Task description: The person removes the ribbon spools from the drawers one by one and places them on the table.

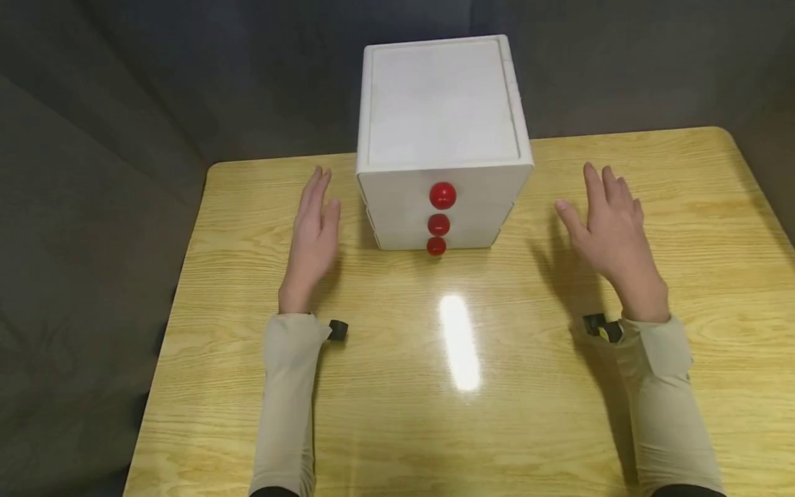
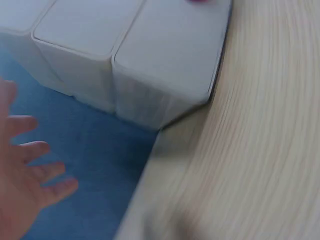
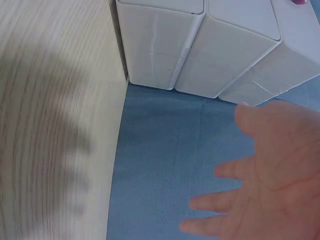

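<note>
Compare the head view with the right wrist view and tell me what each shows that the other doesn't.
Only the head view shows the left hand, the flat top of the white drawer unit, both beige sleeves and all three red knobs in a column.

Only the right wrist view shows the palm side of the right hand and the unit's right side wall running back.

Both show the right hand, the drawer unit, at least one knob and the wood-grain table.

Glare on tabletop (image 1: 397, 421), soft shadows, left wrist view apparently blurred
</note>
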{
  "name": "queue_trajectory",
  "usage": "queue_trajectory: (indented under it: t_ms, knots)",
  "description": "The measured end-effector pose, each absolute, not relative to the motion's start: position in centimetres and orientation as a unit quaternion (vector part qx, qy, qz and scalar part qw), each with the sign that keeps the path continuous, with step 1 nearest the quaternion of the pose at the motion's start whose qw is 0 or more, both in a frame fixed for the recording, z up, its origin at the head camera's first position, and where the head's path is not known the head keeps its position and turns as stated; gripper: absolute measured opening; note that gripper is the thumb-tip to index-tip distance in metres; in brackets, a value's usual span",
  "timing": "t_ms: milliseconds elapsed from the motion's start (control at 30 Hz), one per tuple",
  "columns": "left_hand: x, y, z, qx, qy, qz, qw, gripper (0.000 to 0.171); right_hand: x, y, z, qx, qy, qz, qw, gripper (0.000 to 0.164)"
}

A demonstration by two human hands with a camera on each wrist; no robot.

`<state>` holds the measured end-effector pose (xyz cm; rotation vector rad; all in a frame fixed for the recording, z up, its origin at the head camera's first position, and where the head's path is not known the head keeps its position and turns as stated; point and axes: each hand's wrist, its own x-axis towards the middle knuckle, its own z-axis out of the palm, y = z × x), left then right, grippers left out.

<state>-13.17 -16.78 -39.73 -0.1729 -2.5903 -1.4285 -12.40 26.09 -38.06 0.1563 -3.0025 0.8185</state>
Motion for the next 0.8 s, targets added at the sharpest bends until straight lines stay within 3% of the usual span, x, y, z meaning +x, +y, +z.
queue_trajectory:
  t_ms: [200,467,633,800]
  knots:
    - [-13.9,-16.3,-39.6,-0.075,-0.714,-0.669,0.194,0.048,-12.5,25.7,-37.9,0.065,-0.960,0.271,0.026,0.077]
    - [-15.6,-13.8,-36.4,-0.171,-0.642,-0.676,0.319,0.056,-12.1,23.0,-35.6,0.090,-0.939,0.332,0.018,0.074]
    - [-16.0,-12.3,-35.0,-0.201,-0.629,-0.669,0.342,0.061,-11.4,21.5,-34.1,0.110,-0.927,0.357,0.021,0.069]
    - [-16.1,-11.1,-34.2,-0.218,-0.640,-0.650,0.346,0.080,-10.9,20.9,-32.3,0.111,-0.922,0.371,0.022,0.065]
